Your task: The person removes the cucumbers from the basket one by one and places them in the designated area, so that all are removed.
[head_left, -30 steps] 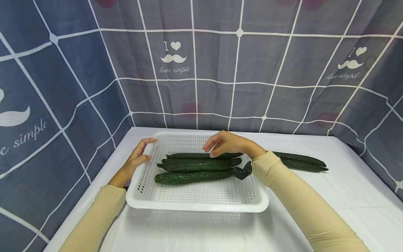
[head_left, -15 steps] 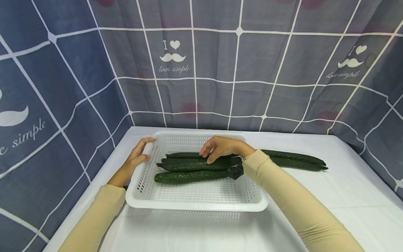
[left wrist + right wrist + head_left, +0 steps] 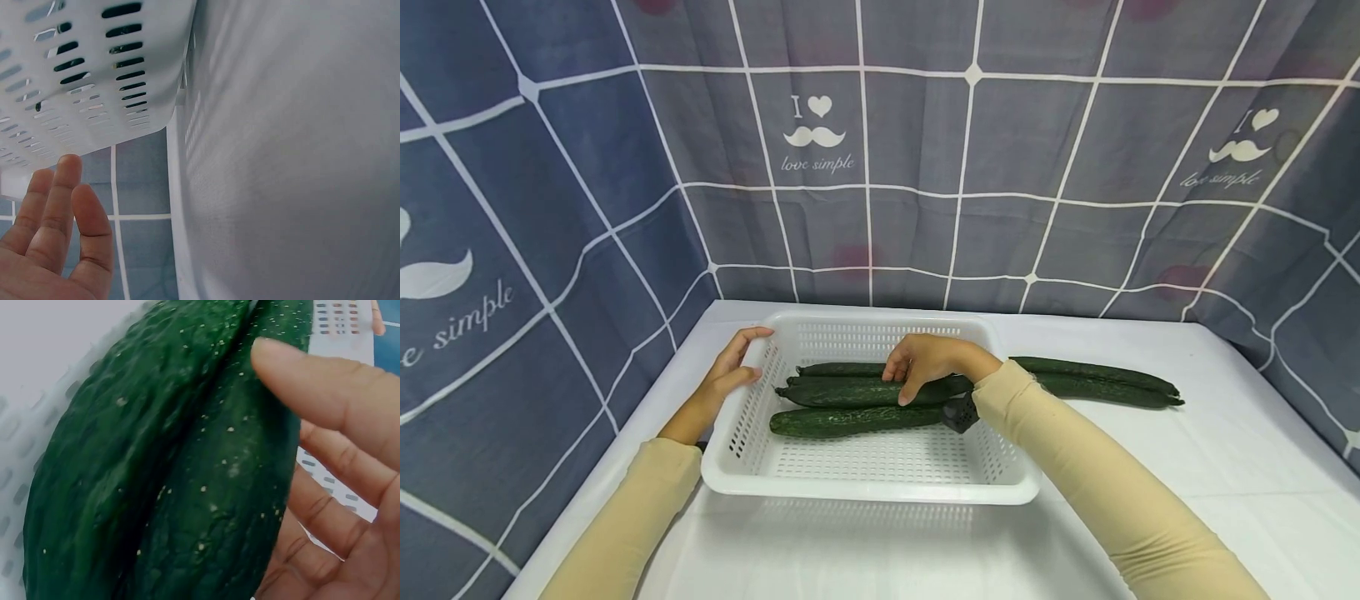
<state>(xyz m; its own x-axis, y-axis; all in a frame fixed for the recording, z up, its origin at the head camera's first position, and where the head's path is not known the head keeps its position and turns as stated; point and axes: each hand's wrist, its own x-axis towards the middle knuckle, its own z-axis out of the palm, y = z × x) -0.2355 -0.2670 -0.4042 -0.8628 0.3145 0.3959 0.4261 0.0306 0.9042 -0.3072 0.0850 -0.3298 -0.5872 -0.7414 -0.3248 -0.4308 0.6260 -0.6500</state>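
Three dark green cucumbers lie side by side in a white perforated plastic basket (image 3: 865,487) in the head view. My right hand (image 3: 925,362) is inside the basket and grips the middle cucumber (image 3: 842,393). The right wrist view has the thumb (image 3: 337,394) on top of that cucumber (image 3: 219,487) and the fingers along its far side. Next to it lies the nearest cucumber (image 3: 850,422); the far cucumber (image 3: 842,369) is partly hidden. My left hand (image 3: 718,383) rests on the basket's left rim, its visible fingers (image 3: 56,219) fairly straight against the outside.
To the right of the basket, two more cucumbers (image 3: 1097,387) lie on the white-covered table (image 3: 1240,467). A black perforated wrist strap (image 3: 960,412) hangs beneath the right wrist. Grey checked curtains (image 3: 925,167) stand behind and at both sides.
My right hand has come down and slightly toward me, from above the cucumbers onto the middle one. The left hand stays on the rim, and the basket has not visibly moved.
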